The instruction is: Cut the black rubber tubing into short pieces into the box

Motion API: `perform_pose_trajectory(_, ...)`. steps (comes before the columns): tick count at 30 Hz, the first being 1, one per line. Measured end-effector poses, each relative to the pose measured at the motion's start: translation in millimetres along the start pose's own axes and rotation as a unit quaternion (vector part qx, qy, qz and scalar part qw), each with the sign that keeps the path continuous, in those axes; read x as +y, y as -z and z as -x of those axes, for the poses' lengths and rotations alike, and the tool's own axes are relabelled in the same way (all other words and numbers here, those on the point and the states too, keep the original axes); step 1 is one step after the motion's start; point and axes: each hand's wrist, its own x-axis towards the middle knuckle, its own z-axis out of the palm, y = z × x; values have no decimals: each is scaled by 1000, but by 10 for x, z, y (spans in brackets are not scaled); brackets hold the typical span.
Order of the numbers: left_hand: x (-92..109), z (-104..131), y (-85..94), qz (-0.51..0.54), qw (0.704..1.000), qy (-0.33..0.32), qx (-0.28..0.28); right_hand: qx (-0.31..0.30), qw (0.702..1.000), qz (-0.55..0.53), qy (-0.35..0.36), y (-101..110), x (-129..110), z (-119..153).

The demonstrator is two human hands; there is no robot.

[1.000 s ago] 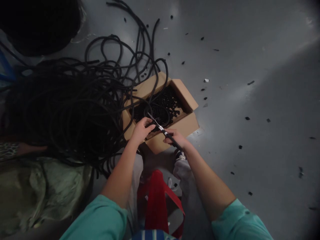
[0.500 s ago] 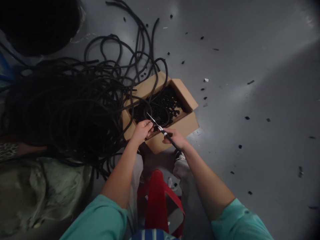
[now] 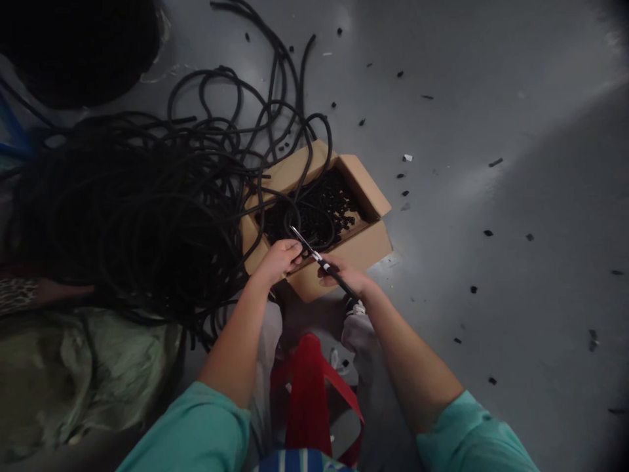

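Observation:
My left hand [image 3: 279, 262] is closed, thumb and fingers pinching a black tube [image 3: 304, 249] over the near side of the box. In my right hand [image 3: 346, 275] is a pair of shears [image 3: 330, 267] with a black handle, white bands and a thin silver blade. The blade points up and left, just past my left fingertips, crossing near the held tube. Whether the blade touches the tube I cannot tell. Below lies an open cardboard box [image 3: 366, 244], with many small black cut pieces [image 3: 337, 200] inside. Loops of tube hang over its left side.
A large tangled heap of black tubes [image 3: 122, 210] fills the left. A dark round bundle [image 3: 78, 46] stands behind it, and a greenish sack [image 3: 88, 373] lies in front. A red stool [image 3: 308, 393] is between my legs. Small black scraps [image 3: 487, 233] dot the grey floor.
My hands stay almost in place over the box. The shears' blade has shifted slightly down and right. The whole view has drifted a little.

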Motion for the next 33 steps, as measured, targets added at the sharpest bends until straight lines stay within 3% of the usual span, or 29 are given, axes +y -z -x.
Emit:
perform_pose_trajectory(7,39,53,78,78,994,16,-74,-13,998,-66,-8,-17,-59,13)
perform_pose_trajectory(12,-20,13,45,107,990,15,-87,19,997,-59,-35,-34,-25,7)
perform_pose_trajectory(20,-73,-59,52,154,986,-62,9,77,993,-91,-23,61,40,2)
perform_pose_trajectory(27,-73,-79,92,107,984,-77,124,35,998,-38,-27,173,92,2)
perform_pose_trajectory(33,-115,-106,51,32,986,-79,141,12,999,28,-21,141,103,-1)
